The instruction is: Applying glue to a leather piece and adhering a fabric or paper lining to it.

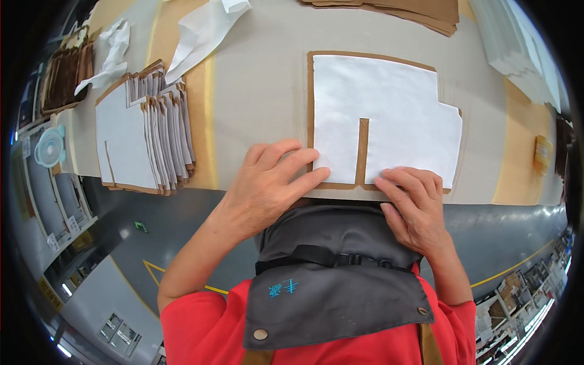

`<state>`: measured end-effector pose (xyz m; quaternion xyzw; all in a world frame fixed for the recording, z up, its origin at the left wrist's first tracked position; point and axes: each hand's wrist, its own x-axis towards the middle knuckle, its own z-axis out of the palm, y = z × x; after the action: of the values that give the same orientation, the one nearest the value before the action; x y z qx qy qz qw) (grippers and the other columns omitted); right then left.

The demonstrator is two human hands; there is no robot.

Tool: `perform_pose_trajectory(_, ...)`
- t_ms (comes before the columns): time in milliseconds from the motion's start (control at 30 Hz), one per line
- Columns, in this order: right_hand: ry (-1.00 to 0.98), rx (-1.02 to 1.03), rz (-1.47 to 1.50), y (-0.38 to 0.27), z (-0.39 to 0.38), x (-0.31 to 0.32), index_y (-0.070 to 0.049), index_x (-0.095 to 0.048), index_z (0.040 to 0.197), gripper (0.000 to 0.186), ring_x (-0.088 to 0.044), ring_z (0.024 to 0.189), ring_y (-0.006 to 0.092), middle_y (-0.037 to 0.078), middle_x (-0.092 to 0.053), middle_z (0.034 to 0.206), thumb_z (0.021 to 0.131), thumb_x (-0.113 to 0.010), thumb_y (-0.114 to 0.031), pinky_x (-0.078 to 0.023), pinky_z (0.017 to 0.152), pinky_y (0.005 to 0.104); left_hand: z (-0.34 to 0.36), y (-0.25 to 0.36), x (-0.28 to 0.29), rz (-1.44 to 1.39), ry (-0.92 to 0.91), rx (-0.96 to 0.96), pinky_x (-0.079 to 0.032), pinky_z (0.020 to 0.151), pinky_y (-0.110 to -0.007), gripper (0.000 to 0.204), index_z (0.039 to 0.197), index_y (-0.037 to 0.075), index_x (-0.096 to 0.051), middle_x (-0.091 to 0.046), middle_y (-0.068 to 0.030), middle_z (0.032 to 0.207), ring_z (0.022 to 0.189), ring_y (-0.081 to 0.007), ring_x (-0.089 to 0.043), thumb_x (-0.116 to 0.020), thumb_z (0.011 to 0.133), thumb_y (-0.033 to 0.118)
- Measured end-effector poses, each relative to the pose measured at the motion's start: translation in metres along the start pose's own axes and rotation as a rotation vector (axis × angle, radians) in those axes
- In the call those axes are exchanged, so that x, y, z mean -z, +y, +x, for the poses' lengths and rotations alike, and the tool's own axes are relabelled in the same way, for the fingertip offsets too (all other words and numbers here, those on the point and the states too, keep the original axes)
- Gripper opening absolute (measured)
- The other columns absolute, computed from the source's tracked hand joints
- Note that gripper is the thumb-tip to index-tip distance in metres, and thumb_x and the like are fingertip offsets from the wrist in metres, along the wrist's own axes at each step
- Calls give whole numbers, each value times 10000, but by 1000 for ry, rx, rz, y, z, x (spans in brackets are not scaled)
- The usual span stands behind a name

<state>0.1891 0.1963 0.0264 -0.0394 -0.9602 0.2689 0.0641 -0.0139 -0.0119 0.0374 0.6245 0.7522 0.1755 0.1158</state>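
Note:
A white sheet (pixel 401 103) with a narrow slot lies flat on a slightly larger brown piece (pixel 363 146), whose edge shows round it and through the slot. Both have a stepped upper right corner. My left hand (pixel 264 182) rests at the sheet's lower left corner, fingers apart, fingertips on the white surface and brown edge. At the lower edge, right of the slot, my right hand (pixel 417 204) touches the sheet with bent fingers; its thumb hangs below the table edge. Neither hand grips anything that I can see.
A fanned stack of similar white-and-brown pieces (pixel 131 140) lies at the left. Crumpled white paper (pixel 204 36) is behind it. Brown sheets (pixel 401 9) lie at the far edge, a white sheet stack (pixel 514 45) at the far right, a small yellow item (pixel 542 152) below that.

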Motion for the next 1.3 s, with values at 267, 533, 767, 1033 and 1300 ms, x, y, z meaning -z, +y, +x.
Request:
perform_pose_trajectory(267,-6,35,-34,2,-3,-4,-127,-693,1176,419,-578,1119,207,16,-627,1193,761,-741,-121,-398,954,385,-5,3,-1,26,-42,-7,-410,910,-359,448,1148,217,-733,-619,-5,1233,1159,-223,-541,-638,742,53)
perform_pose_trajectory(533,-24,49,-58,4,-2,-1,-132,-681,1200,445,-578,1125,201,9,-628,1215,760,-750,-131,-392,975,395,-8,7,-2,27,-19,-21,-417,907,-358,439,1169,223,-728,-615,-4,1243,1128,-229,-550,-637,765,79)
perform_pose_trajectory(767,138,5,-130,9,14,23,-106,-648,1288,459,-528,1243,274,80,-592,1354,877,-683,-306,-314,1104,448,15,9,0,-76,63,20,-424,980,-405,499,1245,138,-690,-581,-75,1296,1239,-265,-541,-553,796,-28)
perform_pose_trajectory(1033,-52,-86,-262,36,83,2,-113,-429,1502,775,-301,1477,243,55,-367,1583,931,-469,-635,-167,1212,504,79,-5,-40,61,262,140,-308,1154,-509,519,1410,-21,-481,-497,-173,1430,1383,-322,-435,-608,925,112)
perform_pose_trajectory(1300,-122,-75,-395,45,81,-6,-129,-376,1540,878,-229,1515,237,32,-316,1618,888,-412,-715,-27,1213,589,74,3,-51,-11,116,264,-140,1195,-590,676,1518,-5,-344,-290,-199,1599,1496,-337,-261,-594,949,260)
